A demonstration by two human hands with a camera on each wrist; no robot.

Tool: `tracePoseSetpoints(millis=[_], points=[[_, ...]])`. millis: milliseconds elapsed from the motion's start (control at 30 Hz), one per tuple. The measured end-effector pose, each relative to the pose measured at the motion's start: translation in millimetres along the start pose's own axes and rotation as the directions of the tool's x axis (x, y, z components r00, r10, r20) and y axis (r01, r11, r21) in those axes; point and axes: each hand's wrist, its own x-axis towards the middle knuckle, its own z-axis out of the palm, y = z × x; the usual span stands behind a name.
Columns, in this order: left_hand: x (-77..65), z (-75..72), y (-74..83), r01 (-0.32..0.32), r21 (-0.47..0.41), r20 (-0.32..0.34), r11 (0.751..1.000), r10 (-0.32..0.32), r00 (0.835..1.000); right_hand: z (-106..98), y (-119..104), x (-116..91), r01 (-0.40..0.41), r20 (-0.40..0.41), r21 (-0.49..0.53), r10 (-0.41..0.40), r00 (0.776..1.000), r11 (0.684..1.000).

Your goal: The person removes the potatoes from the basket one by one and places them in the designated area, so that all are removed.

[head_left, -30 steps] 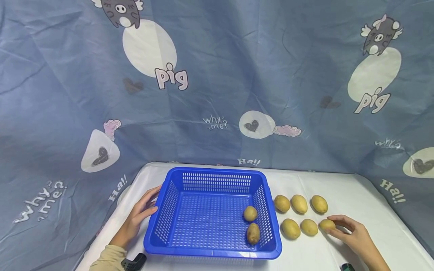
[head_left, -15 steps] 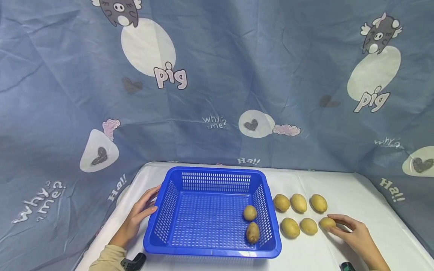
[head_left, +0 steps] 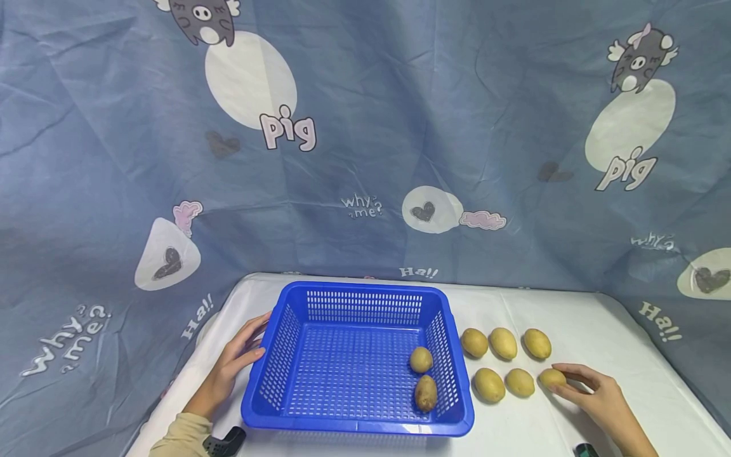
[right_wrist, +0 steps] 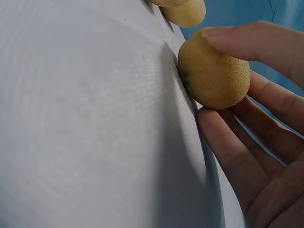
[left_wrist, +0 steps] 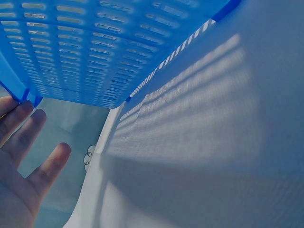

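Note:
A blue plastic basket [head_left: 358, 426] with slotted walls stands on the white-covered table. At its left side is my left hand [head_left: 228, 362]; in the left wrist view, fairly straight fingertips [left_wrist: 37, 116] lie right at the basket's rim. Inside the basket, by the right wall, are a round potato [head_left: 421, 360] and a browner, longer potato [head_left: 426, 393]. To the right of the basket, my right hand [head_left: 594, 390] holds a small yellow potato [right_wrist: 213, 71] between thumb and fingers, close to the tabletop. This potato sits at the right end of the front row.
Beside the held potato lie two more front-row potatoes [head_left: 520, 383]. Behind them is a back row of three potatoes [head_left: 504, 343]. A blue printed curtain [head_left: 354, 158] hangs behind the table [head_left: 588, 317].

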Motion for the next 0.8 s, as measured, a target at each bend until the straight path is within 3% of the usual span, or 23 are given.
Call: tracePoseSetpoints(millis=[800], points=[[-1.3, 0.9, -1.4, 0.038, 0.050, -0.021, 0.998, -0.037, 0.999, -0.3, 1.2, -0.3, 0.010, 0.014, 0.019, -0.010, 1.000, 1.000]])
